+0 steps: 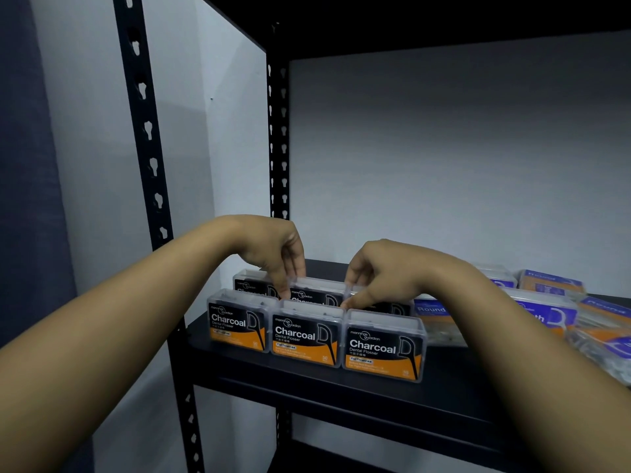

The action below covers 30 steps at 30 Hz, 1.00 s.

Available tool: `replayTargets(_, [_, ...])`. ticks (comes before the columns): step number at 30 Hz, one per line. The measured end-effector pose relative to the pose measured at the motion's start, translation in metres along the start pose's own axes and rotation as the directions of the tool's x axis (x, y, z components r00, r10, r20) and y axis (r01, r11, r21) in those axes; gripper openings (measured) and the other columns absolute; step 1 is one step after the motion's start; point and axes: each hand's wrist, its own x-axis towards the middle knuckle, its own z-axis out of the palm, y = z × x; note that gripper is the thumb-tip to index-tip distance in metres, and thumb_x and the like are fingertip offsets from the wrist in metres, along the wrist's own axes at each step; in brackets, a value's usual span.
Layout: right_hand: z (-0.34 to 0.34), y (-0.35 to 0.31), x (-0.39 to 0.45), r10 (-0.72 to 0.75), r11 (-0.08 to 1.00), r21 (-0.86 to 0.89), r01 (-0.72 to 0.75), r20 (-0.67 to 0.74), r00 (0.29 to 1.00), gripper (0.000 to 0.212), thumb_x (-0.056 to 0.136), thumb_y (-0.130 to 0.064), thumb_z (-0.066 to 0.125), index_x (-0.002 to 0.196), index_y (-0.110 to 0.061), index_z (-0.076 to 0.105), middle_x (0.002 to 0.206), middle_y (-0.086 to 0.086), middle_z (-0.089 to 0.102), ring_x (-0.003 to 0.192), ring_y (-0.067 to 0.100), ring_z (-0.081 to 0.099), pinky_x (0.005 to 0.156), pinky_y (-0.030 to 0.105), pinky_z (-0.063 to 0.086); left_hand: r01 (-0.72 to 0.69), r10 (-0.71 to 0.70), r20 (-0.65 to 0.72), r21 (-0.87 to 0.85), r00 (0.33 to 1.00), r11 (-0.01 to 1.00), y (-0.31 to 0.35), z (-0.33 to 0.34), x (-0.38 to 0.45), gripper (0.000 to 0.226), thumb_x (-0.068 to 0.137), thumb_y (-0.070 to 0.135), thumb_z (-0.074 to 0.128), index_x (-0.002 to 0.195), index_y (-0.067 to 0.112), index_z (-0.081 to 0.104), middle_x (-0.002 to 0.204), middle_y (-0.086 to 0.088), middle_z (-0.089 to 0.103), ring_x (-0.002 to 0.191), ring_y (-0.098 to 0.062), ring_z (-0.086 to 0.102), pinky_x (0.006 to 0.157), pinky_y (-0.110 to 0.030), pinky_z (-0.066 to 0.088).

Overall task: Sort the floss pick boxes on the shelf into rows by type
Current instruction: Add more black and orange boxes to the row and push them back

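Charcoal floss boxes (305,334) stand in two rows at the shelf's (341,390) left end; both hands, left hand (276,254) and right hand (382,274), pinch the back-row middle box (316,291), apparently squaring it, while blue Round boxes (546,312) lie jumbled rightward.

The clear hard-plastic Charcoal floss pick boxes with black-and-orange paper labels (305,337) are catching the light on glossy, smooth lids. The clear plastic boxes with blue-and-orange labels (546,310) are showing the same shine — though they are blurred. The black shelf board (358,390) is looking matt and smooth, and the black perforated metal upright (146,131) is showing a dull painted finish — no sheen.
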Motion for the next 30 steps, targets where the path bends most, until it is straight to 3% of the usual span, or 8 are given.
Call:
replayTargets(4, [-0.002,0.0,-0.001,0.001,1.0,0.012,-0.001,0.024,1.0,0.029,0.08,-0.046,0.085,0.1,-0.026,0.078,0.089,-0.009,0.078,0.086,0.009,0.072,0.086,0.036,0.062,-0.025,0.025,0.021,-0.013,0.999,1.0,0.001,0.0,-0.002,0.043,0.067,0.014,0.094,0.107,0.014,0.079,0.095,0.002,0.082,0.089,-0.013,0.078,0.09,-0.029,0.058])
replayTargets(8, [-0.002,-0.001,-0.002,-0.013,0.999,0.034,0.012,0.03,0.999,0.033,0.079,-0.049,0.084,0.102,-0.026,0.078,0.09,-0.008,0.078,0.086,0.008,0.071,0.083,0.03,0.059,-0.032,0.033,0.02,-0.015,0.999,0.999,0.001,0.0,-0.004,0.043,0.067,0.014,0.094,0.107,0.013,0.079,0.095,0.002,0.082,0.089,-0.013,0.078,0.089,-0.027,0.058])
replayTargets(17, [-0.005,0.002,-0.004,-0.034,0.996,0.082,0.028,0.063,0.997,0.031,0.079,-0.051,0.083,0.101,-0.029,0.079,0.089,-0.008,0.08,0.09,0.013,0.074,0.09,0.038,0.06,-0.057,0.059,0.052,-0.044,0.997,0.997,0.004,0.0,-0.007,0.043,0.068,0.012,0.093,0.108,0.011,0.079,0.094,0.0,0.082,0.088,-0.012,0.078,0.085,-0.026,0.057])
replayTargets(22, [-0.006,0.004,-0.006,-0.027,0.993,0.113,0.018,0.081,0.996,0.034,0.078,-0.055,0.082,0.099,-0.029,0.08,0.087,-0.012,0.079,0.089,0.007,0.072,0.091,0.032,0.054,-0.066,0.068,0.044,-0.044,0.997,0.997,0.005,0.0,-0.008,0.043,0.068,0.013,0.093,0.108,0.012,0.079,0.095,0.001,0.082,0.088,-0.012,0.077,0.089,-0.031,0.059])
replayTargets(25, [-0.007,0.004,-0.006,-0.027,0.993,0.116,0.017,0.086,0.996,0.033,0.079,-0.055,0.08,0.1,-0.03,0.08,0.085,-0.014,0.079,0.084,0.002,0.07,0.087,0.029,0.052,-0.063,0.065,0.039,-0.048,0.997,0.997,0.007,0.0,-0.011,0.042,0.07,0.015,0.092,0.109,0.014,0.078,0.097,0.001,0.081,0.09,-0.01,0.077,0.083,-0.023,0.056])
replayTargets(27, [-0.01,0.003,-0.008,-0.038,0.994,0.107,0.031,0.067,0.997,0.033,0.081,-0.058,0.078,0.102,-0.032,0.08,0.081,-0.016,0.077,0.078,-0.002,0.066,0.081,0.025,0.049,-0.072,0.072,0.006,-0.076,0.997,0.995,0.011,-0.002,-0.016,0.04,0.074,0.019,0.089,0.112,0.017,0.077,0.1,0.004,0.081,0.095,-0.008,0.076,0.082,-0.017,0.051])
replayTargets(30, [-0.015,-0.001,-0.014,-0.031,0.996,0.084,0.03,0.004,1.0,0.039,0.083,-0.064,0.071,0.108,-0.035,0.076,0.088,-0.013,0.074,0.076,-0.001,0.063,0.075,0.024,0.045,-0.123,0.106,-0.166,-0.098,0.98,0.988,0.018,0.0,-0.027,0.031,0.085,0.034,0.08,0.113,0.024,0.075,0.103,0.012,0.079,0.097,-0.001,0.072,0.089,-0.019,0.05])
